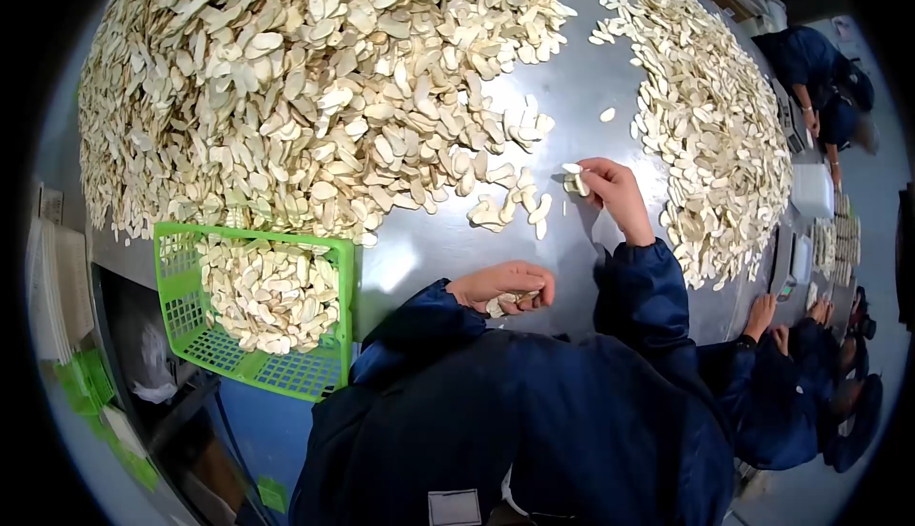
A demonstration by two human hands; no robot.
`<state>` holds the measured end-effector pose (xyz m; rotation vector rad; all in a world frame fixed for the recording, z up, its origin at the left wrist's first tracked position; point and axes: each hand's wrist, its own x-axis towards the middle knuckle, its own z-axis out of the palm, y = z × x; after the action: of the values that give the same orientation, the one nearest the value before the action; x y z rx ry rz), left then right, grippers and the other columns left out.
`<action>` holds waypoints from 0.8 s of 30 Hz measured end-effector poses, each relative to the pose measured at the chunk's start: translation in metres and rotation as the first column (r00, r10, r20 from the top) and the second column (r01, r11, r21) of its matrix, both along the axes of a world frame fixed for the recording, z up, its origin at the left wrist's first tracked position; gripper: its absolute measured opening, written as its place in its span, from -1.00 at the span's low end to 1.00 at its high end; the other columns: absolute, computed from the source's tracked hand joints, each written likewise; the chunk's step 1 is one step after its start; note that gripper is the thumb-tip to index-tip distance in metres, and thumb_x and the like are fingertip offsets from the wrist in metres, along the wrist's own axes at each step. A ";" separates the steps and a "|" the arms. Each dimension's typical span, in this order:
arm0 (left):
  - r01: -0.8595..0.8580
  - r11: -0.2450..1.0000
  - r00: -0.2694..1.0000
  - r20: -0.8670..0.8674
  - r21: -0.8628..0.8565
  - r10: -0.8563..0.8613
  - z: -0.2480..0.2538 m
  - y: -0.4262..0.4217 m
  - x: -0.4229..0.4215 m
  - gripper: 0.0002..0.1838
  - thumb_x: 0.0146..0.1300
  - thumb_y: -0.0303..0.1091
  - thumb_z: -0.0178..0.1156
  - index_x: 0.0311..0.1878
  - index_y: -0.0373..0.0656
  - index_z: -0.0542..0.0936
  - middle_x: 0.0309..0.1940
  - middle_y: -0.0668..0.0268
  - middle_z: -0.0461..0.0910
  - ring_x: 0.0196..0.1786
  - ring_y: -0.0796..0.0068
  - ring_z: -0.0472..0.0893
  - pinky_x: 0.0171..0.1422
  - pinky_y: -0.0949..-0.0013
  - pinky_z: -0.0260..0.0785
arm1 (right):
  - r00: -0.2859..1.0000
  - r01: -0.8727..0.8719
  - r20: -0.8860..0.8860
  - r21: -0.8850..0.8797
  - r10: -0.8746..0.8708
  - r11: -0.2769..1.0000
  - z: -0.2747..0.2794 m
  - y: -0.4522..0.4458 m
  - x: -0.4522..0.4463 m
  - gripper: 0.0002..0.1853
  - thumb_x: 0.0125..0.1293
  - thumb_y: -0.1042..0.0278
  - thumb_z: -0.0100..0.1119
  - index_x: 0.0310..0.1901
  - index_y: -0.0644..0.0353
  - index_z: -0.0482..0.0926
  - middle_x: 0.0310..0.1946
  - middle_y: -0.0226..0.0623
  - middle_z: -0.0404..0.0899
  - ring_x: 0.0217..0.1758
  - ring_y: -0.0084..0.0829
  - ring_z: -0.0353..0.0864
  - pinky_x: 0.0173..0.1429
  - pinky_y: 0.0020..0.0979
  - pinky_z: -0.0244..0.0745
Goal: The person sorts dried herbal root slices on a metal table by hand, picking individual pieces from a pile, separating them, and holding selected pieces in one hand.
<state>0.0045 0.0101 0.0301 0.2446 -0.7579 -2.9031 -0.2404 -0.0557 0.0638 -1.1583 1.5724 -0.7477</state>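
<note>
My left hand is low over the table near my body, its fingers curled around a few pale dried slices. Farther out and to the right, my right hand pinches some pale dried slices between thumb and fingertips. A small loose group of the same flat oval slices lies on the metal table just left of my right hand. Behind it rises a large heap of slices. The slices look like cut root, but their exact kind is unclear.
A green plastic basket partly filled with slices stands at the table's left edge. Another spread of slices covers the right side. Co-workers in dark blue clothing are at the right, near scales and a white container.
</note>
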 end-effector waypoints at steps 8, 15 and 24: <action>-0.131 0.980 0.991 0.012 0.149 0.130 -0.006 0.000 -0.004 -0.73 0.35 -0.22 0.06 -0.33 -0.27 0.48 -0.44 0.37 0.33 -0.48 0.71 0.26 -0.55 0.67 0.06 | 0.956 0.128 -0.225 -0.253 -0.187 0.959 0.003 0.014 -0.019 -0.82 0.26 0.48 0.10 -0.16 0.31 0.63 -0.51 -0.38 0.58 -0.58 -0.66 0.41 -0.46 -0.58 0.34; -0.113 0.985 0.993 -0.012 0.129 0.115 -0.010 0.001 -0.004 -0.75 0.37 -0.17 0.06 -0.26 -0.18 0.51 -0.43 0.40 0.36 -0.44 0.74 0.29 -0.53 0.71 0.07 | 0.894 -0.295 -0.438 -0.408 0.098 0.864 -0.009 0.015 0.048 -0.84 0.18 0.49 0.17 -0.20 0.14 0.66 -0.34 -0.23 0.54 -0.36 -0.25 0.57 -0.30 -0.37 0.46; -0.118 0.989 0.993 0.042 0.093 0.114 -0.008 0.001 -0.005 -0.74 0.39 -0.15 0.02 -0.20 -0.16 0.50 -0.38 0.42 0.36 -0.41 0.73 0.30 -0.50 0.71 0.07 | 0.754 -0.529 -0.604 -0.328 0.257 0.783 -0.005 0.013 0.061 -0.88 0.20 0.51 0.13 -0.22 0.13 0.57 -0.29 -0.28 0.50 -0.26 -0.15 0.58 -0.22 -0.28 0.48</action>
<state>-0.0006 0.0108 0.0219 0.3412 -0.5897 -2.8350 -0.1799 -0.0425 0.0589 -2.1638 1.5040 -0.5517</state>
